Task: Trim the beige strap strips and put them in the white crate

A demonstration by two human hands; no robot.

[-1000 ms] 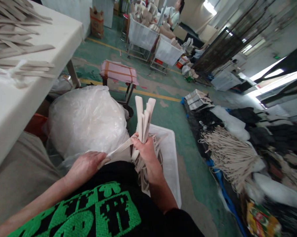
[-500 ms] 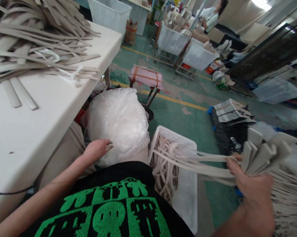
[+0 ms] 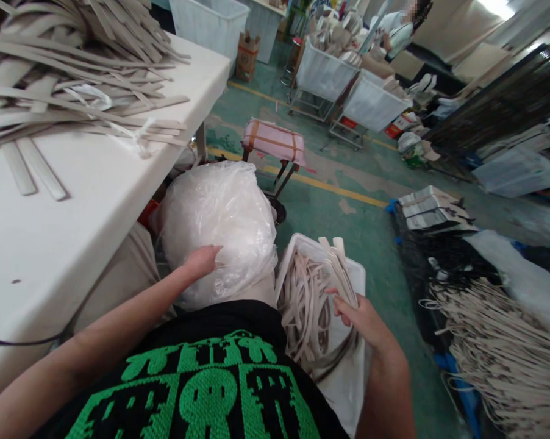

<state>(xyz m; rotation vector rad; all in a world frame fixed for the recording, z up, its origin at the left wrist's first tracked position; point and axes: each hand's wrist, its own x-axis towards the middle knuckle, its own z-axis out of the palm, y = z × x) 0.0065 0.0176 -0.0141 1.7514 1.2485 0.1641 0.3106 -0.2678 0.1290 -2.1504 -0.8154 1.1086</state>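
Observation:
My right hand (image 3: pixel 360 317) is closed around a bundle of flat beige straps (image 3: pixel 341 274) above a white plastic bin (image 3: pixel 358 366). The strap ends stand up past my fingers, while their lower lengths curve down into the bin. Many loose beige straps (image 3: pixel 305 305) lie tangled in it. My left hand (image 3: pixel 202 262) is just over a clear plastic bag (image 3: pixel 220 207) on my lap, with its fingers drawn together. Whatever may be between them is too small to make out.
A white table (image 3: pixel 96 201) on my left carries a heap of beige straps (image 3: pixel 74 79). On the right, a large strap pile (image 3: pixel 508 353) lies on a low pallet. Ahead are a pink padded stool (image 3: pixel 274 141), white wheeled bins (image 3: pixel 325 73) and another person (image 3: pixel 396 33).
My right hand has swung left from the far right to above the bin, bringing the straps along; they no longer stretch taut. My left hand has moved slightly right and up over the bag.

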